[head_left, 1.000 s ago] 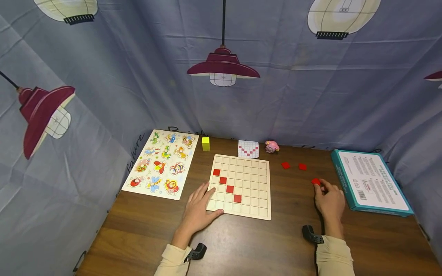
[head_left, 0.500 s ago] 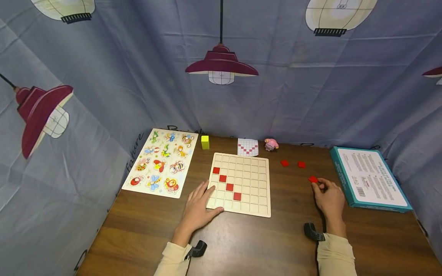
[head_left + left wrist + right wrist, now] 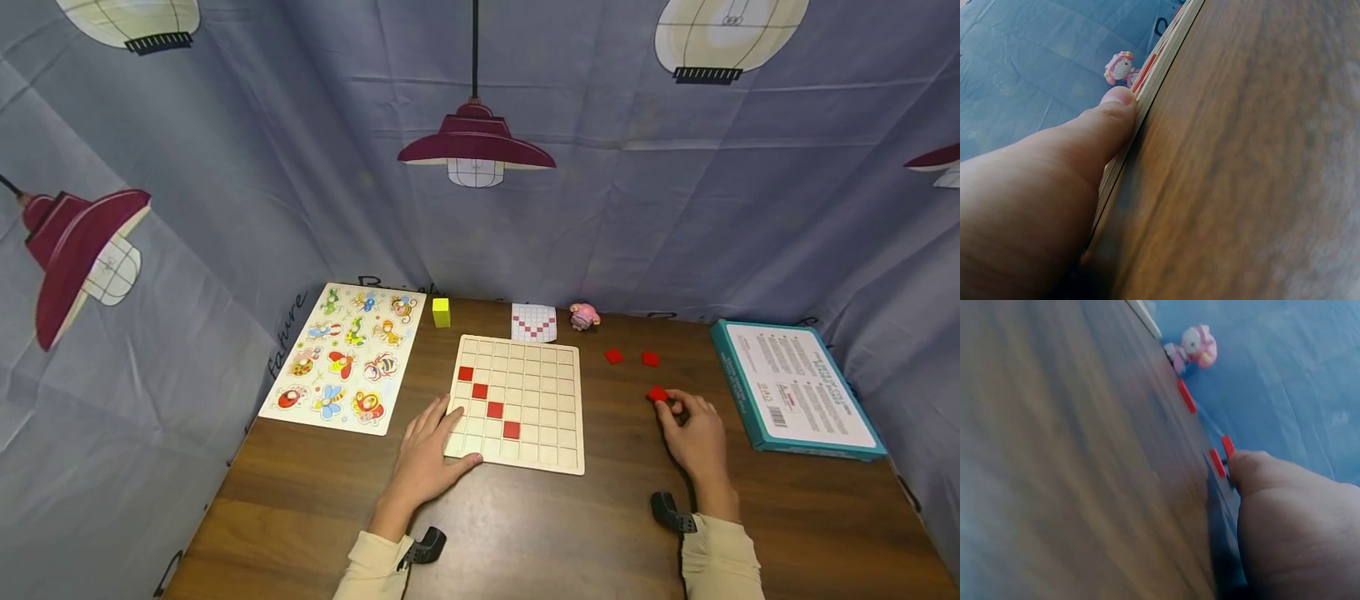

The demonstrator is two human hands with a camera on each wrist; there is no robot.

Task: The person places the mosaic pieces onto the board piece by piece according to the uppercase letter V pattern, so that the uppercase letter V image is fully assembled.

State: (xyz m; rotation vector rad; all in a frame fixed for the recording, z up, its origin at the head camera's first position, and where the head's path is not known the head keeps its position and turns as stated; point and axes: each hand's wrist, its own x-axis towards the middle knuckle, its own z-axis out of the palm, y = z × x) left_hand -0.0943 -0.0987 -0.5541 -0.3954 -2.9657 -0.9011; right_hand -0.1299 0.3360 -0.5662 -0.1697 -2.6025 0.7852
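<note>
In the head view, my left hand (image 3: 425, 460) rests with spread fingers at the near left corner of a pale wooden grid board (image 3: 543, 408). Its thumb (image 3: 1107, 119) touches the board's near edge in the left wrist view. A diagonal of several red squares, one being a red square (image 3: 495, 410), sits in the grid. To the right of the board, my right hand (image 3: 696, 433) pinches a red square tile (image 3: 657, 393) low over the table. Two more red tiles lie behind it, a left tile (image 3: 613, 357) and a right tile (image 3: 650, 359).
A printed pattern card (image 3: 534, 323) lies behind the board, beside a pink figurine (image 3: 584, 317). A yellow block (image 3: 441, 312) and an insect picture board (image 3: 343, 360) are on the left. The teal box (image 3: 798, 387) lies right of my right hand. A curtain (image 3: 600, 233) hangs behind the table.
My right hand has moved left with the red tile, away from the teal box. The left hand keeps its place on the board. The head view has shifted slightly.
</note>
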